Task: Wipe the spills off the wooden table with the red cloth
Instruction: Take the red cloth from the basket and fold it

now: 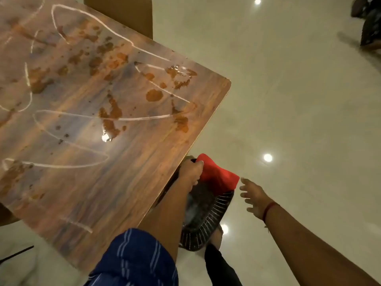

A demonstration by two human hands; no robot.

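The wooden table [86, 182] fills the left of the view. Brown-orange spills [112, 114] and thin white streaks cover much of its top. Just off the table's right edge, my left hand [190, 171] is shut on the red cloth [216, 176], which hangs over a black slatted basket [206, 226] on the floor. My right hand [252, 196] is to the right of the cloth, fingers spread, holding nothing, with a red thread around the wrist.
A chair back [121, 13] stands behind the table's far edge. The pale glossy floor [299, 89] reflects ceiling lights. Dark objects [369, 23] sit at the top right corner. My foot shows beside the basket.
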